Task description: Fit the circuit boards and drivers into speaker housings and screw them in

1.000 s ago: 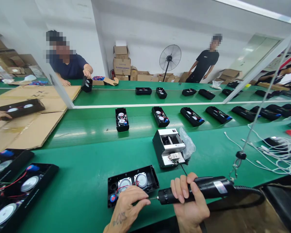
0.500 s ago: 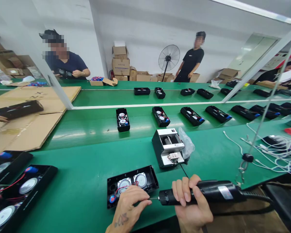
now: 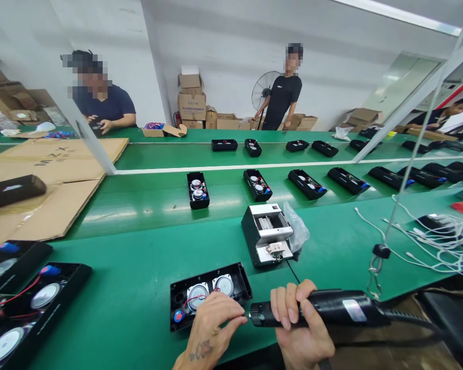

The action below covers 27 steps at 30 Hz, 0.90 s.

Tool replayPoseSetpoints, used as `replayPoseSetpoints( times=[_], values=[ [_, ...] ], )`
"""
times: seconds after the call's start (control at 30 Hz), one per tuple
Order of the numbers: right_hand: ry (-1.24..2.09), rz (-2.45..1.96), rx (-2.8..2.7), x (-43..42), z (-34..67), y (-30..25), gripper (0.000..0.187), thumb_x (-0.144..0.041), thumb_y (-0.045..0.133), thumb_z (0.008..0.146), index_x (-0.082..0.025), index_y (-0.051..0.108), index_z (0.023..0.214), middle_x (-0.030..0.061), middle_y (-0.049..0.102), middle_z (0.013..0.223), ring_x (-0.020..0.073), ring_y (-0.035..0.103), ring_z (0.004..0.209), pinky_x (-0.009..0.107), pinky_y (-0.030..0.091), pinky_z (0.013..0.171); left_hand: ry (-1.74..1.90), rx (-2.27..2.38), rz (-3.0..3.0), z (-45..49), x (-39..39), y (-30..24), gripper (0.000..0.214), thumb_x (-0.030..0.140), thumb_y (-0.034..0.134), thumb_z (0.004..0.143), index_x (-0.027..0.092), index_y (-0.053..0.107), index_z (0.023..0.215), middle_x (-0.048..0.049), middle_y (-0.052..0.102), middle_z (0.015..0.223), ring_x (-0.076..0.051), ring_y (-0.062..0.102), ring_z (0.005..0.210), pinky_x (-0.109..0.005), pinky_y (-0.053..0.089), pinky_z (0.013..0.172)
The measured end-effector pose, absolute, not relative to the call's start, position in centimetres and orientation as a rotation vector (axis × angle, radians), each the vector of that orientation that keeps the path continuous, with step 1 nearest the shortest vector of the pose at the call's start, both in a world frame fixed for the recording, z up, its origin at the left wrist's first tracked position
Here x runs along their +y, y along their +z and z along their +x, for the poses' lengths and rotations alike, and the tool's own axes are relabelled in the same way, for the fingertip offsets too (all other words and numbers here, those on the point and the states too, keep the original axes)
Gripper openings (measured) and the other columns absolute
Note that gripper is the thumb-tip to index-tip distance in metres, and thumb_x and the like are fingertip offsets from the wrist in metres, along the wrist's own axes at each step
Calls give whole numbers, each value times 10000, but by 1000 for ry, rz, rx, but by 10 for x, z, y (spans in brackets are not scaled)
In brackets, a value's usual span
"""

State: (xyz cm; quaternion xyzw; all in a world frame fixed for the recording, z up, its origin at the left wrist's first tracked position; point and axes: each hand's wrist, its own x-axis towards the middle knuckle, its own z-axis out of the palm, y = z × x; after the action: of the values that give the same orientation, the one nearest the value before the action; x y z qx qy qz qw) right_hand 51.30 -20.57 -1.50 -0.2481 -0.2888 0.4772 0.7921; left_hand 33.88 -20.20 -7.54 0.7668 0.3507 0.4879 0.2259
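at the near edge of the green bench (image 3: 139,288), the left hand (image 3: 212,321) pinches at the driver tip beside the open speaker case (image 3: 210,293) while the right hand (image 3: 299,329) grips the electric screwdriver (image 3: 324,308) lying level, so a slip could nick fingertips or snag the red wire.

Bare green bench (image 3: 139,267) lies open left of the feeder box (image 3: 268,234).
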Motion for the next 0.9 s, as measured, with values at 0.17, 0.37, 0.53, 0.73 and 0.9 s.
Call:
replayPoseSetpoints(
  times=[0.17,0.37,0.53,0.73,0.9],
  values=[
    [1001,-538,-573,-206,521,-12,176,-313,741,897,-224,630,794,-88,415,524,84,316,392,214,414,454,1352,987,2139,333,-200,-78,243,382,633,1067,230,739,909,30,807,818,-132,771,732,-263,596,788],
    [1005,-510,-611,-207,515,-16,169,-302,715,918,-226,624,797,-89,434,527,87,331,390,201,430,458,1348,960,2183,337,-200,-76,238,350,620,1078,218,713,903,28,799,816,-126,766,731,-265,581,807],
    [999,-499,-611,-206,517,-15,156,-298,701,923,-221,629,807,-94,433,525,84,322,390,190,448,471,1345,950,2197,338,-199,-73,234,369,629,1072,221,713,911,34,801,816,-121,769,728,-253,575,797],
    [990,-503,-614,-207,522,-12,94,-314,683,929,-223,692,905,-96,418,529,86,288,397,192,447,469,1338,969,2168,336,-199,-73,243,378,637,1066,225,729,902,30,800,803,-128,765,718,-251,591,801],
    [1003,-506,-608,-208,521,-13,120,-324,658,944,-225,723,967,-95,383,530,88,245,406,195,412,454,1304,989,2142,337,-202,-76,251,430,656,1050,235,769,939,15,822,836,-133,783,755,-226,621,786]
  ],
)
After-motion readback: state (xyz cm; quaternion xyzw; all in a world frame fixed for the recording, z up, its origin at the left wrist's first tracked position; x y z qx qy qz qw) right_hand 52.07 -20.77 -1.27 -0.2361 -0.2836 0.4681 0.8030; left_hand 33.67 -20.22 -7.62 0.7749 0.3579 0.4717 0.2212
